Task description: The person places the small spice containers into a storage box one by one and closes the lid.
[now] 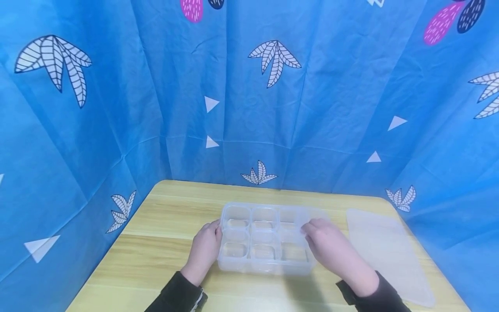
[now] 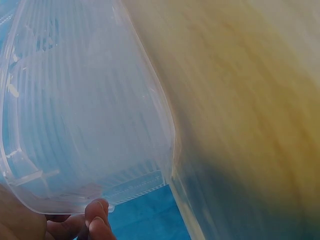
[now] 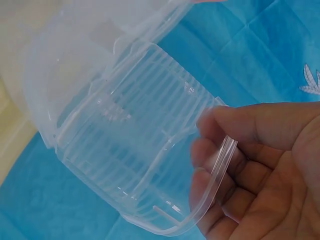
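A clear plastic storage box (image 1: 265, 266) with several compartments stands on the table. My left hand (image 1: 206, 245) grips its left end, with the fingertips curled at the rim of a ribbed clear wall (image 2: 95, 100) in the left wrist view. Over the box's right end is my right hand (image 1: 331, 247). The right wrist view shows that hand (image 3: 265, 160) pinching the rim of a small ribbed clear bin (image 3: 135, 135), thumb on one side and fingers on the other. This bin is tilted beside a larger cloudy plastic piece (image 3: 65, 65). Its lower contact is unclear.
A flat translucent lid or sheet (image 1: 390, 255) lies on the right side of the wooden table (image 1: 156, 247). Blue patterned cloth (image 1: 257, 108) hangs close around the table's back and sides.
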`<state>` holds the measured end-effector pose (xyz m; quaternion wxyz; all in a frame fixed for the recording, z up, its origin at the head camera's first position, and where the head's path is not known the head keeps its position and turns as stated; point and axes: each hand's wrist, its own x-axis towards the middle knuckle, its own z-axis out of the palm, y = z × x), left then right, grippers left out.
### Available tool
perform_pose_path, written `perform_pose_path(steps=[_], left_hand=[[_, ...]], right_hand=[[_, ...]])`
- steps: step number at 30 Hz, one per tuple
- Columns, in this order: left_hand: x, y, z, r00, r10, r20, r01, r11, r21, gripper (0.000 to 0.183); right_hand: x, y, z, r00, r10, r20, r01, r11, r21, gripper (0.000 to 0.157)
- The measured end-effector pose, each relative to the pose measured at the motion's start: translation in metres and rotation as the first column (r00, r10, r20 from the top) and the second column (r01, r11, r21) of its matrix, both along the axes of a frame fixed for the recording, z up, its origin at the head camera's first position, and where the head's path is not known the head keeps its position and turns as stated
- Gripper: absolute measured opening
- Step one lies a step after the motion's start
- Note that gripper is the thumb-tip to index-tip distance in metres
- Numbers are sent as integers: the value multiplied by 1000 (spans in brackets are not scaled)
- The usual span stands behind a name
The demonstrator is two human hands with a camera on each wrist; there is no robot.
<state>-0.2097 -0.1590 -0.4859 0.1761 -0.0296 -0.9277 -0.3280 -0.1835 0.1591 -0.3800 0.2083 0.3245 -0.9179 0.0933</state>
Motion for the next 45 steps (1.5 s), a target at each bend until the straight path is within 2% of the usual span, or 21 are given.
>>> perform_pose_path(steps=[4, 10, 18, 28, 45], left_hand=[[0, 0, 0, 1000, 2, 2, -2, 1000, -2, 33], [0, 0, 1, 1000, 0, 12, 0, 1000, 6, 33], [1, 1, 1, 1000, 4, 20, -4, 1000, 12, 34], [2, 1, 2, 1000, 2, 18, -2, 1000, 12, 33], [4, 1, 5, 1000, 2, 23, -2, 1000, 13, 33]], right_hand=[[2, -4, -5, 1000, 9, 3, -9, 1000, 13, 20], [3, -10, -15, 999, 16, 52, -19, 999, 47, 20], [4, -18, -24, 997, 46, 62, -51, 996, 79, 19], [4, -20, -39, 997, 72, 41, -75, 995, 73, 18], [4, -19, -51, 994, 96, 48, -99, 993, 64, 19]])
